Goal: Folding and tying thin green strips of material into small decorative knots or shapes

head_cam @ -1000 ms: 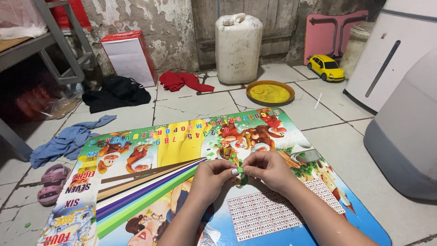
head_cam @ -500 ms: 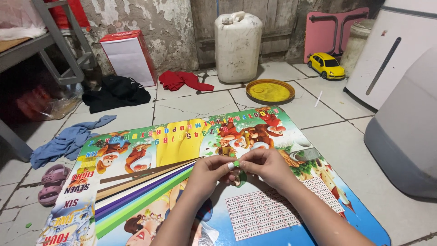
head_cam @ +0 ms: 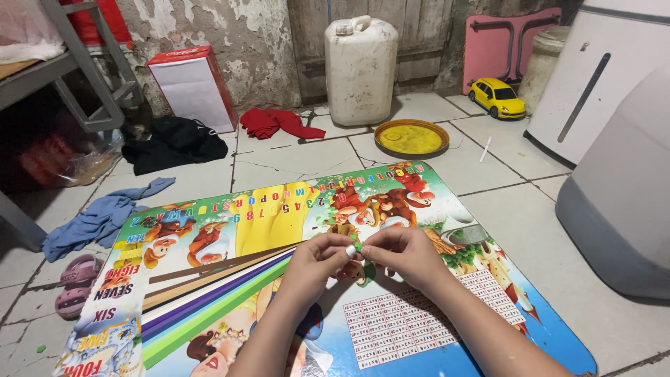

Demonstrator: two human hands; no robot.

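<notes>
Green paper strip [head_cam: 359,246]: small, narrow, bright green, held between my two hands above the picture mat [head_cam: 293,209], near the middle of the mat and just on my side of its cartoon figures. Only a short piece shows above my fingertips; a darker green bit hangs below them toward the mat. Most of it is hidden by my fingers, so I cannot tell whether it is rolled, folded or flat.

Left hand [head_cam: 314,262]: thumb and forefinger pressed together, pinching the strip's left end; other fingers curled in. Right hand [head_cam: 405,255]: same pinch on the right end, fingertips nearly touching those of the left hand. Both hands are raised clear of the mat.

Progress, as I judge it: early to middle stage. The strip is being worked at the fingertips and looks unfinished. No completed paper piece is visible anywhere on the mat.

Stock: a fan of coloured paper strips [head_cam: 209,293] lies on the mat to the left of my hands, in brown, cream, purple and green, flat and orderly. It looks largely unused, which suggests most of the work is left.

Beyond the far edge of the mat: yellow round lid [head_cam: 412,137], white jerrycan [head_cam: 361,68], yellow toy car [head_cam: 497,98].
</notes>
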